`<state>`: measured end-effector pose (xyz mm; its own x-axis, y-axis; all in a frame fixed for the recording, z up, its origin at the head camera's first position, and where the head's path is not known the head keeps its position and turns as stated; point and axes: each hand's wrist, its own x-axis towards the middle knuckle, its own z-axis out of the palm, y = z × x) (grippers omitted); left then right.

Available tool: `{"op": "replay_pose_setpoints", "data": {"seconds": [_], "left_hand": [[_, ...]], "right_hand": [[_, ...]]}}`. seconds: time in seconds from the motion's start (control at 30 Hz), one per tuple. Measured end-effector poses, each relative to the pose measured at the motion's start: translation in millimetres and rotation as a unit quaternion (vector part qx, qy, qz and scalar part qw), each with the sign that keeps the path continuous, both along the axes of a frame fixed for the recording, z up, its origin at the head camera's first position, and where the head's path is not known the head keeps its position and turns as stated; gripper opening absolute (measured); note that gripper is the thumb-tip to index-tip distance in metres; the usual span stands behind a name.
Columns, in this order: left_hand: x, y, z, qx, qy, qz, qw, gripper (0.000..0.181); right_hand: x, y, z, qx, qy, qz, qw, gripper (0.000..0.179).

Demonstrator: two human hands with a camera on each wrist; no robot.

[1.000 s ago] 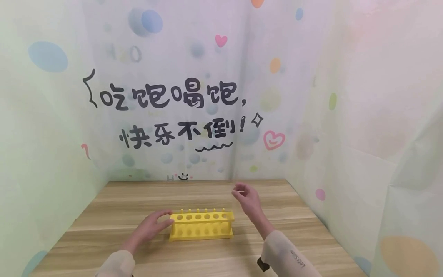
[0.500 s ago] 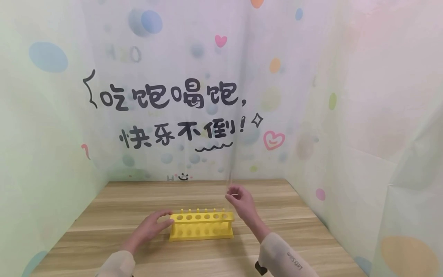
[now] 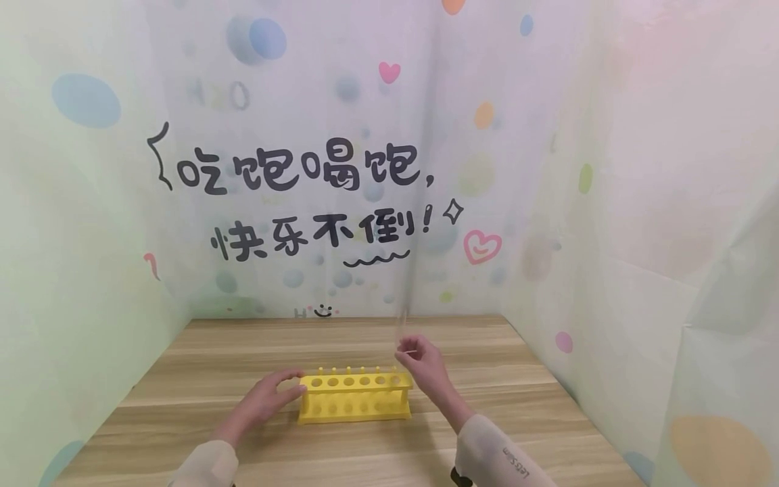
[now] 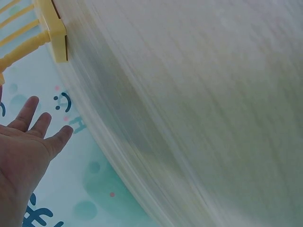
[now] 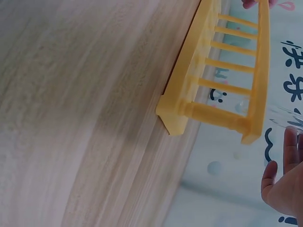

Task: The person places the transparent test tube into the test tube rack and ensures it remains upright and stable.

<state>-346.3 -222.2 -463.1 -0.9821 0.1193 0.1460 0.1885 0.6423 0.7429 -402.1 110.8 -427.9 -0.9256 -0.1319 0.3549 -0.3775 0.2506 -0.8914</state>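
Observation:
A yellow test tube rack [image 3: 356, 399] stands upright on the wooden table, a row of round holes along its top and pegs behind. My left hand [image 3: 268, 398] pinches the top of its left end between thumb and forefinger. In the left wrist view the other fingers [image 4: 40, 124] of that hand are spread apart from the rack. Over the right end, my right hand [image 3: 426, 368] pinches a clear test tube [image 5: 284, 116], hard to make out. It hangs downward from the fingertips, and its lower end is indistinct near the rightmost hole.
The wood-grain table [image 3: 243, 345] runs back to a pale printed curtain [image 3: 341, 101] with dark lettering and coloured dots. Similar sheets enclose the left and right sides. A dark band [image 3: 460, 477] shows at the right sleeve.
My right hand has moved left and down toward the right end of the rack with the clear test tube. My left hand and the rack have stayed in place.

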Motion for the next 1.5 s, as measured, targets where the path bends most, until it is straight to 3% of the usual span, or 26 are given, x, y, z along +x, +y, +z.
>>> {"op": "replay_pose_setpoints", "data": {"seconds": [0.67, 1.03, 1.5], "left_hand": [[2.3, 1.8, 2.8, -0.003, -0.006, 0.001, 1.0000, 0.047], [2.7, 2.2, 2.2, -0.004, -0.001, 0.001, 1.0000, 0.047], [2.5, 2.4, 1.7, -0.006, 0.003, 0.004, 1.0000, 0.046]], "right_hand": [[2.7, 3.5, -16.7, 0.056, 0.011, 0.001, 0.9984, 0.025], [4.1, 3.1, -27.2, 0.085, 0.020, -0.019, 0.9960, 0.022], [8.3, 4.3, -35.3, 0.087, 0.015, -0.016, 0.9960, 0.015]]}}
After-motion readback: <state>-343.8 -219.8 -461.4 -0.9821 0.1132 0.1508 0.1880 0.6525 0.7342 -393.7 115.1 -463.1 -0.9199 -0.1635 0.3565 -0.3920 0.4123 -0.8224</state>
